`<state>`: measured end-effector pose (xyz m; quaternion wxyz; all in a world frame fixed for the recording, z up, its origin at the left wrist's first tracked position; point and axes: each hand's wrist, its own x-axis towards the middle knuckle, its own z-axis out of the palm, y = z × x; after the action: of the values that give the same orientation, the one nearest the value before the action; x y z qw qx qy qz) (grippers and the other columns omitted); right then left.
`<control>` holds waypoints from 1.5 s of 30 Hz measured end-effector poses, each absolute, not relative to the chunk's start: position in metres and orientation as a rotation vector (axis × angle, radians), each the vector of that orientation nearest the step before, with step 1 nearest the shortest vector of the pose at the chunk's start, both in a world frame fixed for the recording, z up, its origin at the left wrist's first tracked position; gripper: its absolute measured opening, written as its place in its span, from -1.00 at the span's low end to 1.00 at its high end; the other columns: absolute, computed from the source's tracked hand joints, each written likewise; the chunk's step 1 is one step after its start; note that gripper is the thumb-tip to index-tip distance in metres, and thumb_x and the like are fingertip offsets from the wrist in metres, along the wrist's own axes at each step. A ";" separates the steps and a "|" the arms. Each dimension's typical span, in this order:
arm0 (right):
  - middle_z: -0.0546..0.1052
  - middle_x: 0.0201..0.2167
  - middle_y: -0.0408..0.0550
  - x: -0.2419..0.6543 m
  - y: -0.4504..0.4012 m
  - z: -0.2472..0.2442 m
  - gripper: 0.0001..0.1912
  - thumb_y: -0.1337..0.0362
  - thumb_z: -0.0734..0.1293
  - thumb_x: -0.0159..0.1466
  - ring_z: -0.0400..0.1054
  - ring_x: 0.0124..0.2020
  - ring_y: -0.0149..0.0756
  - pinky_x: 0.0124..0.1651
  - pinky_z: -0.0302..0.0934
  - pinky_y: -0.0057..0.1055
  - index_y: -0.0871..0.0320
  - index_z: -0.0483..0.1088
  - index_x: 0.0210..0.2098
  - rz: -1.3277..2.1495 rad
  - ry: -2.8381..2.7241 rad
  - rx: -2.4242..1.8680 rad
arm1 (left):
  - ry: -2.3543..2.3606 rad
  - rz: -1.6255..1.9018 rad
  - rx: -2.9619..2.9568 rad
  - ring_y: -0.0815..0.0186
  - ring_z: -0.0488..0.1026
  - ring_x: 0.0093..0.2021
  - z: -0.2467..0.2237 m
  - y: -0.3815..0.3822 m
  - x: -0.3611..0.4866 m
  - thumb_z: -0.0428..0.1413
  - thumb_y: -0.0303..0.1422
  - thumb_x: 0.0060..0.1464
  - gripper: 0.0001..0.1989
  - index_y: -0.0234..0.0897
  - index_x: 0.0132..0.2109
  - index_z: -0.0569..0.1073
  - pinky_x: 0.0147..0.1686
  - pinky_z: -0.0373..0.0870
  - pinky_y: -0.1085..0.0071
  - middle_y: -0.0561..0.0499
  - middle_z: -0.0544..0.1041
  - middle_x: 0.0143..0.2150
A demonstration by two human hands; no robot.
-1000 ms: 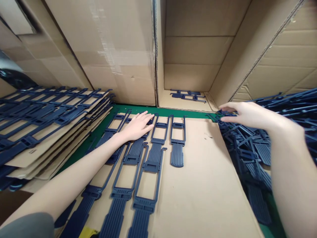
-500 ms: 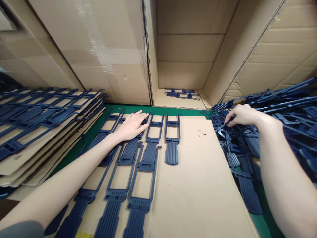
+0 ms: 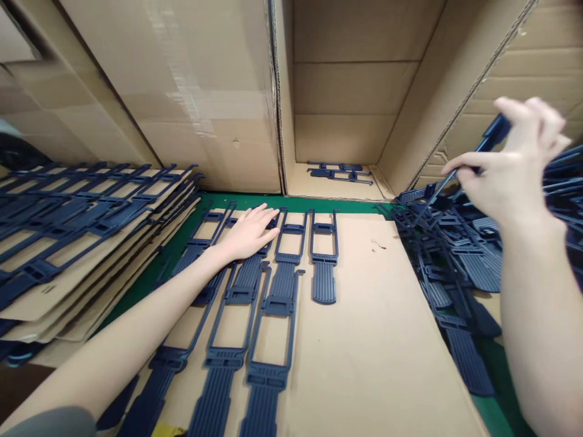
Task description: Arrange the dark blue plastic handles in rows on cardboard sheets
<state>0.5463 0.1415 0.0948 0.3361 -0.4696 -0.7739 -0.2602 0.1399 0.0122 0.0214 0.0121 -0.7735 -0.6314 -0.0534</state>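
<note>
My left hand [image 3: 253, 232] lies flat, fingers spread, over the dark blue plastic frame parts laid in rows on a cardboard sheet [image 3: 359, 340]. Right of it, a frame part [image 3: 324, 255] with a ribbed tail lies at the end of the far row. Another frame part [image 3: 273, 321] with hooked ends lies in the nearer row. My right hand [image 3: 514, 164] is raised above a heap of the same parts [image 3: 455, 267] at the right. Its thumb and fingers pinch a dark blue plastic part [image 3: 494, 135] that tilts down toward the heap; the hand is slightly blurred.
Layered cardboard sheets [image 3: 113, 273] bearing rows of similar parts stand at the left. At the back, an open cardboard box [image 3: 346, 91] has a few blue parts on its floor. Green table surface [image 3: 241, 199] shows between the sheets and boxes.
My right hand has risen from the heap, lifting a dark blue plastic part. My left hand stays resting on the laid-out parts. The view has shifted slightly.
</note>
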 end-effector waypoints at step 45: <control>0.58 -0.43 -0.08 0.503 -0.052 0.063 -0.62 -0.01 0.35 0.19 0.49 -0.41 -0.24 -0.31 0.37 -0.35 0.16 0.45 -0.18 1.088 -1.948 -1.354 | -1.927 -0.196 -2.368 0.08 -0.04 0.37 0.013 0.019 0.137 -0.21 -0.12 0.29 -0.43 -0.36 0.31 0.16 0.29 -0.07 0.03 -0.16 0.19 0.33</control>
<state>0.5030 -0.0517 0.0629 0.2624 -0.5006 -0.7202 0.4023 0.1367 0.0186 0.0132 0.0413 -0.7733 -0.6294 -0.0640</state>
